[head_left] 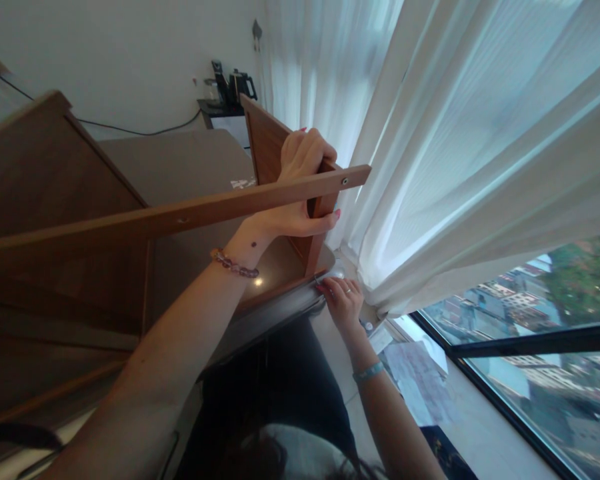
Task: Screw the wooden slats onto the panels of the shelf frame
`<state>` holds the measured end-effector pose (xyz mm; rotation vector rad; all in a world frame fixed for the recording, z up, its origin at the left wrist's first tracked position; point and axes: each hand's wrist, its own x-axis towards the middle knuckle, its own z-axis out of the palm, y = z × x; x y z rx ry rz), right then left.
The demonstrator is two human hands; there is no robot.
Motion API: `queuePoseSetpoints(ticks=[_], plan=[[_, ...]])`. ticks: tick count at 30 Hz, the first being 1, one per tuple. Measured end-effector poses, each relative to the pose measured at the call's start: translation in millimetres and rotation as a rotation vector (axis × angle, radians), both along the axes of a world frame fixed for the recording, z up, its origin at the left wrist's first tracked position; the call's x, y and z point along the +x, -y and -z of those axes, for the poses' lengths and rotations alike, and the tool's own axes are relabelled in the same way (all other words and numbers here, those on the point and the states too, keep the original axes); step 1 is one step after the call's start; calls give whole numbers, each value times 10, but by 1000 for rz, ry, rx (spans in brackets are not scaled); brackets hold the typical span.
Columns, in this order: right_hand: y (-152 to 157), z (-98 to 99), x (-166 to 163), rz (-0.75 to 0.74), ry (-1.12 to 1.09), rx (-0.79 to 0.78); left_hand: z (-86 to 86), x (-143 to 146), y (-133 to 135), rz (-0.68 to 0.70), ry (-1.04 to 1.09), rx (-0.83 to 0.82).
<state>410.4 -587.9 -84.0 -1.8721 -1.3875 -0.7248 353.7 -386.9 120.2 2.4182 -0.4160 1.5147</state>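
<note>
My left hand [303, 160] reaches behind a long wooden rail [250, 199] and wraps round the edge of an upright wooden panel [270, 143], with the thumb across its post. A small metal fastener [345, 181] sits in a hole near the rail's right end. Lower down, my right hand [344, 301] pinches a thin metal rod [316, 279], perhaps a hex key, at the foot of that post, where it meets the bottom rail [275, 292]. The fingertips hide most of the rod. On the left stands another wooden panel [45, 173], part of the same frame.
A table top [180, 157] lies behind and under the wooden frame. A black kettle [241, 85] stands on a small cabinet at the back. White curtains [430, 133] hang on the right, by a window. Papers [420, 380] rest on the sill at the lower right.
</note>
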Motion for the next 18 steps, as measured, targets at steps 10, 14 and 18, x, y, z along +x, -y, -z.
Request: queuePoseSetpoints(ticks=[10,14,18], plan=[[-55,-149,-328,-38,-499,97,9,50,-30,53,59,9],[-49,-207,-443,-5,-673,58,10,38,-23,43,48,-1],[-43,-221,-420,44,-502,-25,28,25,-9,50,58,0]])
